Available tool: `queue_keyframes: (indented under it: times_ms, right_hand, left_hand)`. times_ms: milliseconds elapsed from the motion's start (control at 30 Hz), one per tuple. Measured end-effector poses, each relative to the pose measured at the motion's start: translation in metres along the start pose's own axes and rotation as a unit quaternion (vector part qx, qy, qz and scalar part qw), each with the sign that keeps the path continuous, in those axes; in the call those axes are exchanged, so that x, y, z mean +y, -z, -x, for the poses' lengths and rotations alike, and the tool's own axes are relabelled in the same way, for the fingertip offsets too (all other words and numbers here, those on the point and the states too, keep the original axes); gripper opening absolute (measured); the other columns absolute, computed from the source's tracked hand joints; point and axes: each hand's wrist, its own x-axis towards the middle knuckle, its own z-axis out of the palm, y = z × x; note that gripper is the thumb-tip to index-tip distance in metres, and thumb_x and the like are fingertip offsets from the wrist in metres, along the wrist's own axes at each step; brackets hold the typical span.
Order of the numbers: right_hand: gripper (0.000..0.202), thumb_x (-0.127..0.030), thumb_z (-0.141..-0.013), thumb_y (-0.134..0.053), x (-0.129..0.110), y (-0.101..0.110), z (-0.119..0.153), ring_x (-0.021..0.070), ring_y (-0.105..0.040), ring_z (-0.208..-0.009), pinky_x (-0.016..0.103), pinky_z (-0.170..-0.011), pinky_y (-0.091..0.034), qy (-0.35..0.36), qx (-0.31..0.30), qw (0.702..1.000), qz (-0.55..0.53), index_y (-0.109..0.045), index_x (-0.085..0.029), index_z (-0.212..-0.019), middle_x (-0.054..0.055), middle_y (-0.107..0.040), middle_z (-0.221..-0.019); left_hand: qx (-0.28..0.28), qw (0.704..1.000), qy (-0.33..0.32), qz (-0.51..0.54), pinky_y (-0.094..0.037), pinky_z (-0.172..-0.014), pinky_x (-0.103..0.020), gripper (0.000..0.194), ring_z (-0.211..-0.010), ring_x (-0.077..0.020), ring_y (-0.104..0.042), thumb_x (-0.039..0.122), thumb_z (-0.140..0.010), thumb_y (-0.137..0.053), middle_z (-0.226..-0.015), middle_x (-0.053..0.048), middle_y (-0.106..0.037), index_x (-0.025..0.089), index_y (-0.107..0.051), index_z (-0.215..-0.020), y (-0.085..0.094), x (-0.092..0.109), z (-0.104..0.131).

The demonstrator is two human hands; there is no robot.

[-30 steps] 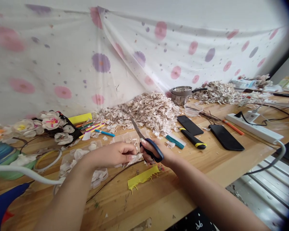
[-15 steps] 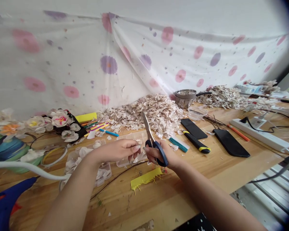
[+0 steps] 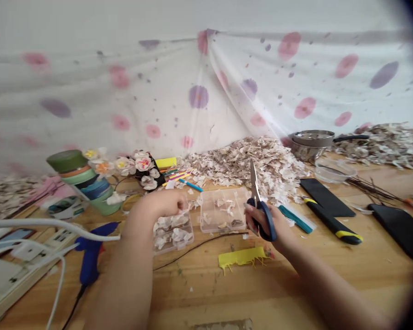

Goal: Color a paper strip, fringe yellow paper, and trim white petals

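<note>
In my right hand (image 3: pixel 263 220) I hold a pair of scissors (image 3: pixel 254 183) by the dark blue handles, blades upright and seemingly together. My left hand (image 3: pixel 172 202) hangs over a clear compartment box (image 3: pixel 192 243) filled with whitish petal-like pieces. Its fingers are curled downward, and whatever they hold, if anything, is hidden. Between the hands lies the clear divided lid or tray (image 3: pixel 239 197) with a few small pale scraps. A thin dark wire (image 3: pixel 192 247) runs in front of it, and a fringed yellow strip (image 3: pixel 242 256) is nearer to me.
A heap of pale flakes (image 3: pixel 248 160) rises behind. To the right are a black-yellow utility knife (image 3: pixel 330 220), phones and metal bowls (image 3: pixel 313 140). At left stand a blue glue gun (image 3: pixel 89 252), power strip (image 3: pixel 17 284), white cables, a green-blue pot (image 3: pixel 96 188) and finished flowers (image 3: pixel 146 165).
My view has turned left. The left hand has left its place beside the right hand and moved left over the petal box. My right hand still grips the scissors.
</note>
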Motion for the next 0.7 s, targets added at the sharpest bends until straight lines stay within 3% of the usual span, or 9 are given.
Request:
queue_keyframes:
  times_ms: [67, 200, 367, 567, 700]
  right_hand:
    - [0.049, -0.057, -0.084, -0.051, 0.000, 0.000, 0.000, 0.0109, -0.044, -0.044, 0.025, -0.047, -0.036, -0.011, 0.002, 1.000, 0.003, -0.046, -0.020, -0.052, -0.001, -0.049, -0.046]
    - [0.050, -0.058, -0.083, -0.052, 0.000, -0.002, 0.000, 0.0114, -0.044, -0.043, 0.026, -0.048, -0.036, -0.024, 0.002, 1.000, 0.008, -0.045, -0.020, -0.051, 0.000, -0.049, -0.045]
    - [0.050, -0.055, -0.082, -0.054, -0.002, -0.004, 0.000, 0.0110, -0.044, -0.043, 0.026, -0.048, -0.036, -0.021, -0.001, 1.000, -0.005, -0.046, -0.020, -0.048, 0.000, -0.047, -0.044]
    - [0.050, -0.054, -0.084, -0.054, 0.000, -0.005, -0.001, 0.0104, -0.043, -0.043, 0.025, -0.049, -0.036, -0.026, -0.003, 1.000, 0.004, -0.045, -0.020, -0.049, -0.002, -0.047, -0.044]
    - [0.046, -0.052, -0.083, -0.055, 0.000, -0.006, 0.000, 0.0103, -0.041, -0.043, 0.024, -0.047, -0.035, -0.043, 0.011, 0.999, -0.004, -0.045, -0.020, -0.052, -0.003, -0.047, -0.044]
  left_hand:
    - [-0.029, 0.998, 0.047, 0.004, -0.043, -0.065, -0.028, 0.009, -0.066, -0.0199, -0.058, 0.020, -0.059, -0.060, -0.065, -0.001, -0.067, 0.018, -0.068, -0.064, 0.003, -0.022, 0.008]
    - [-0.075, 0.994, 0.075, 0.039, -0.045, -0.073, -0.025, 0.026, -0.079, -0.0198, -0.063, 0.027, -0.059, -0.061, -0.081, 0.002, -0.074, 0.023, -0.075, -0.081, 0.007, -0.054, 0.020]
    - [-0.062, 0.987, 0.144, 0.035, -0.048, -0.066, -0.027, 0.026, -0.074, -0.0232, -0.063, 0.029, -0.053, -0.058, -0.073, -0.003, -0.072, 0.019, -0.073, -0.071, 0.006, -0.076, 0.020]
    - [-0.036, 0.994, 0.108, 0.001, -0.046, -0.075, -0.027, 0.054, -0.089, -0.0232, -0.063, 0.031, -0.058, -0.055, -0.091, -0.003, -0.072, 0.018, -0.067, -0.109, 0.006, -0.055, 0.006]
    - [-0.045, 0.996, 0.072, -0.015, -0.045, -0.076, -0.026, 0.058, -0.089, -0.0231, -0.062, 0.032, -0.058, -0.058, -0.097, -0.005, -0.071, 0.017, -0.063, -0.114, 0.002, -0.036, -0.007]
